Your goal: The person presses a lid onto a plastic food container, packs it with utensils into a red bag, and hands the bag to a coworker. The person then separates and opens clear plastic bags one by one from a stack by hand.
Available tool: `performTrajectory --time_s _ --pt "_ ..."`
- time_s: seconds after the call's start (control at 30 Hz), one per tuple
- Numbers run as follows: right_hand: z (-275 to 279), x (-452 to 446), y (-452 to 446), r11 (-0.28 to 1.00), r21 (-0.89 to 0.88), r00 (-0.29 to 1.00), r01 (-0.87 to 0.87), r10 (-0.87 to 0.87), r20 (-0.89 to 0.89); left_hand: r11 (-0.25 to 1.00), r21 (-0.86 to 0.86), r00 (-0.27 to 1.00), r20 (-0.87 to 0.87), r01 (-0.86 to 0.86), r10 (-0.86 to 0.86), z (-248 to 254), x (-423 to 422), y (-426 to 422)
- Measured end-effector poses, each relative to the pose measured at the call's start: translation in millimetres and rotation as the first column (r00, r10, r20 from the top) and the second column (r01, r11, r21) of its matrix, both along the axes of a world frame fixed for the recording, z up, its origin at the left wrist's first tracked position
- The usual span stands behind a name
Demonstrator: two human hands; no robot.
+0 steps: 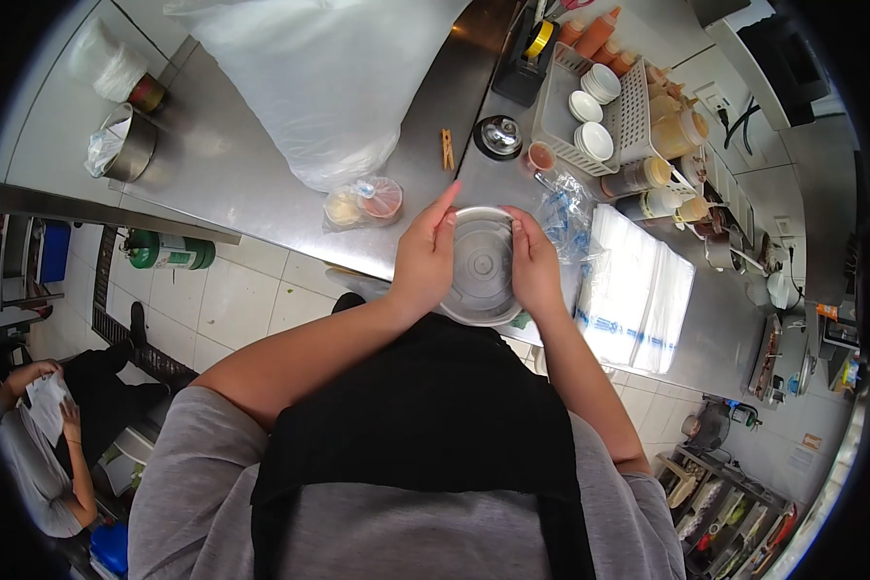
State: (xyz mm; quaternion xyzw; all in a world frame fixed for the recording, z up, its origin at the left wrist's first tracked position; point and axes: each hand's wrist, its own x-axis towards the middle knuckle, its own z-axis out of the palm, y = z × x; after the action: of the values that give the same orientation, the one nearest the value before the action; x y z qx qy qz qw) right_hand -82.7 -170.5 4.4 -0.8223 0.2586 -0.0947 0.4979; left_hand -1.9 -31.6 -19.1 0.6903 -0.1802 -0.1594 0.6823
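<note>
Between my hands is a round, translucent plastic food container [482,263] with ringed markings, held above the front edge of the steel counter. My left hand [425,253] presses its left side, with the index finger pointing out past the rim. Around the right side curl the fingers of my right hand [536,261]. Whether the container has anything in it I cannot make out. Just beyond lie a wooden clothespin [447,150] and a small clear bag of sauce cups [362,203]. A large white plastic bag [319,82] stands behind that small bag.
On the right lie flat plastic bags [638,285] and crumpled clear wrap [563,217]. Further back are a call bell [499,137], a basket [558,97] with white dishes, and sauce bottles [681,133]. A metal pot [133,145] stands left. Another person [43,454] sits at lower left.
</note>
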Motion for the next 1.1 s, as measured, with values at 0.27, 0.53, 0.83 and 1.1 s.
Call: performTrajectory --time_s 0.27,0.53,0.83,1.1 --pt "7 -1 6 0.974 -0.221 0.997 0.041 -0.024 0.079 0.993 0.053 0.994 -0.011 0.107 -0.107 2 11 5" --pt "1 1 6 0.952 -0.304 0.996 0.031 -0.002 0.094 0.992 0.115 0.94 0.332 0.042 -0.078 9 13 9" --pt "2 1 8 0.927 -0.374 0.998 0.019 0.006 0.067 0.791 0.551 0.348 0.71 0.267 -0.612 17 -2 35" --pt "25 -9 13 0.473 -0.821 0.94 -0.32 0.267 -0.213 0.796 0.529 0.341 0.72 0.295 -0.605 17 32 46"
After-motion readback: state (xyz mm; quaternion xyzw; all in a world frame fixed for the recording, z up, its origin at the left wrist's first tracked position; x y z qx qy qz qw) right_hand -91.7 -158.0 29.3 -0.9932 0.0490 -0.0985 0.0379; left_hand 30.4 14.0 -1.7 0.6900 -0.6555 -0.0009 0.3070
